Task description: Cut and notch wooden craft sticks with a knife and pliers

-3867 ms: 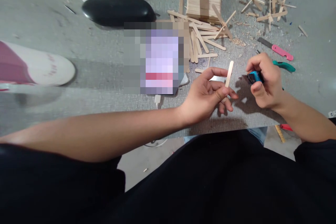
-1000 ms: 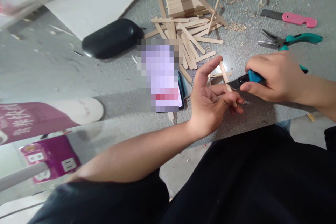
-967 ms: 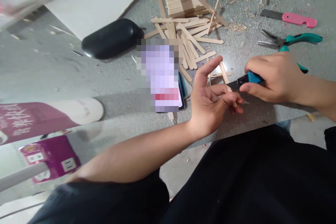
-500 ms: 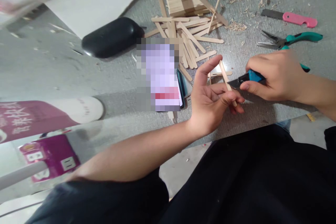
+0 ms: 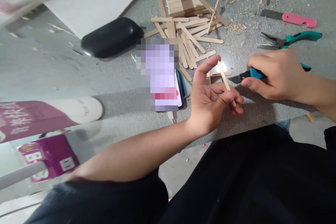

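Wooden stick (image 5: 223, 74): above the table (image 5: 115, 80), lower part pinched in the grip of your left hand (image 5: 208, 101), forefinger at the top. Your right hand's (image 5: 275, 73) grip is wrapped around the knife (image 5: 245, 75), blade close beside the stick (contact unclear). Hazard, as judged: overpressing could snap the wood or send the blade into your left fingers.

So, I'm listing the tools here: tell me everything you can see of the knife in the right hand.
The knife has a blue and black handle, seemingly plastic, and a dark grey, metal-looking blade, which is out and pointed. The right hand grips the handle and hides its rear end. It is held above the table, roughly sideways, its blade towards the thin wooden stick in the left hand. The tip is right by the stick; whether they touch I can't tell.
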`<state>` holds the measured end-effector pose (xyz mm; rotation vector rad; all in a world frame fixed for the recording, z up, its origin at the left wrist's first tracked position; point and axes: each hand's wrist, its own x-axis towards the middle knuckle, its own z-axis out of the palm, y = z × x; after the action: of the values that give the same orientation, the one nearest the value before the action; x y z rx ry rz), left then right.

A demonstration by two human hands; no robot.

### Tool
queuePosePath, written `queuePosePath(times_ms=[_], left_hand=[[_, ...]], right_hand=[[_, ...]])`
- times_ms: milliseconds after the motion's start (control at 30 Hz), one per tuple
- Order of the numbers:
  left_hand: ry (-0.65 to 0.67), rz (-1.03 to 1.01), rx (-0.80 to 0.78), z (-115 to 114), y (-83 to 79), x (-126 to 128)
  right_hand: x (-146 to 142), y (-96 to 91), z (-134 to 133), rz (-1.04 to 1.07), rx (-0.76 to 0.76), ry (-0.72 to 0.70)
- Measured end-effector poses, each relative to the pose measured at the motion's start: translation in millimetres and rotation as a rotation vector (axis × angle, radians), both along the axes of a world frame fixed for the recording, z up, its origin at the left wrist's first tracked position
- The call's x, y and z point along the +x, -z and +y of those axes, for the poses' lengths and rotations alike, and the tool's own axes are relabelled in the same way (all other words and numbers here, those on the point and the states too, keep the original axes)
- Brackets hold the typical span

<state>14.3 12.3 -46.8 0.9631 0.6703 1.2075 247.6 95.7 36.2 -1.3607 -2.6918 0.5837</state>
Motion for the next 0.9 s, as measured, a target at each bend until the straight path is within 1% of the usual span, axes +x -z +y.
queuePosePath(times_ms=[133,233,333,433,567,733,833,900], left_hand=[[0.002,-0.01,-0.001,0,-2.4,1],[0.03,-0.031,-0.002,0,-4.3,1],[0.07,-0.053,0.025,0,-5.4,0],[0.082,-0.065,0.054,-1,-6.2,1],[0.099,-0.079,0.13,-2,-10.0,2],[0.113,-0.09,0.245,-1,-15.8,0],[0.126,-0.051,0.292,-3,-17.6,-2],[0.129,-0.017,0.339,-3,-18.4,-2]], right_hand=[[0,-0.8,1,-0.018,-0.026,-0.068],[2,-1.1,0,0.011,-0.009,-0.093],[4,0.4,-1,0.06,0.015,-0.102],[6,3.4,-1,0.084,0.024,-0.144],[11,5.8,2,0.114,0.032,-0.204],[14,2.8,7,0.159,-0.017,-0.293],[14,1.6,8,0.195,-0.039,-0.322],[13,1.4,7,0.182,-0.071,-0.348]])
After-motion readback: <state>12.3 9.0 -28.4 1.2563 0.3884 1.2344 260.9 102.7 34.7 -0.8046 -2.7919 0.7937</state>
